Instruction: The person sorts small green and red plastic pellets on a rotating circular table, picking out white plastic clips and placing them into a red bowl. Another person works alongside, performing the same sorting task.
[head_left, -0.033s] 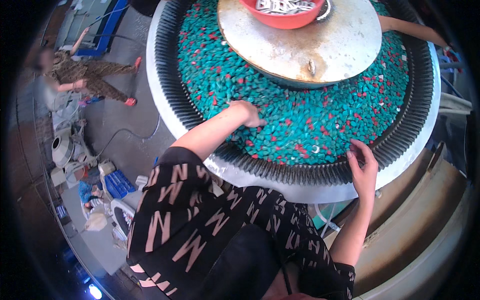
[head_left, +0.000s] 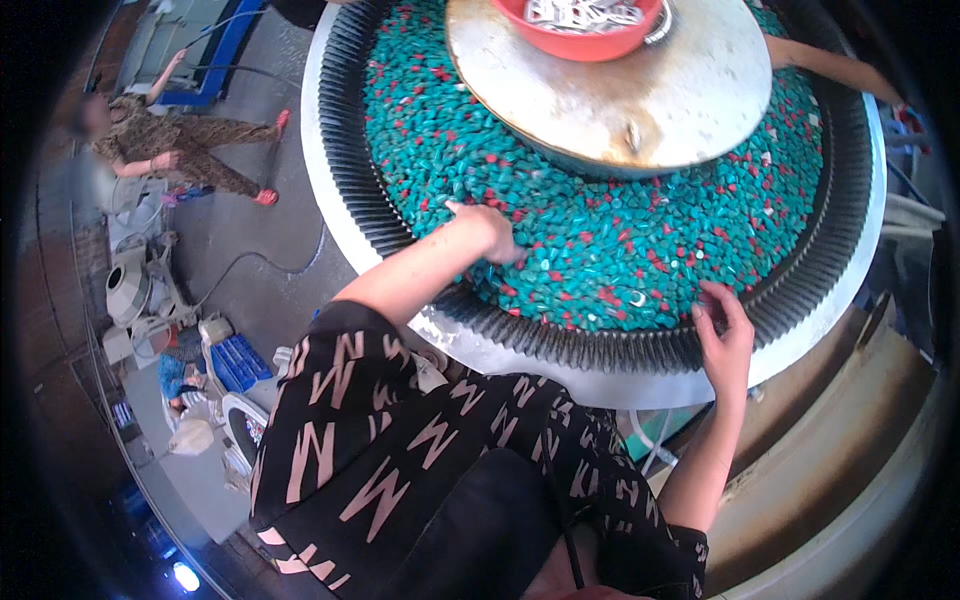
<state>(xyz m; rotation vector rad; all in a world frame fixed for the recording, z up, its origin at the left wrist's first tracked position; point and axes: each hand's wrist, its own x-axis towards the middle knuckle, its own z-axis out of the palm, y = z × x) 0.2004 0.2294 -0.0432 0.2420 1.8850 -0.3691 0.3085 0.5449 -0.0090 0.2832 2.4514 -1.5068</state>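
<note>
My left hand (head_left: 488,236) reaches into a thick layer of small teal and red chips (head_left: 590,240) in a large round tub. Its fingers are spread, with some tips sunk among the chips and hidden. At the tub's near right, my right hand (head_left: 726,328) hovers by the black ribbed inner wall (head_left: 600,350). Thumb and forefinger stand apart over the edge of the chips, with nothing visible between them. A pale crescent-shaped piece (head_left: 638,298) lies on the chips between my hands.
A worn metal cover (head_left: 600,110) in the tub's middle bears a red bowl (head_left: 590,45) of silvery pieces. Another person's arm (head_left: 835,68) reaches in from the far right. Someone in patterned clothes (head_left: 180,145) stands at the left. Curved beige channels (head_left: 850,440) lie at the lower right.
The view has shifted slightly, so the tub and cover appear a little further right. My left hand has moved slightly left against the tub. My right hand stays by the rim.
</note>
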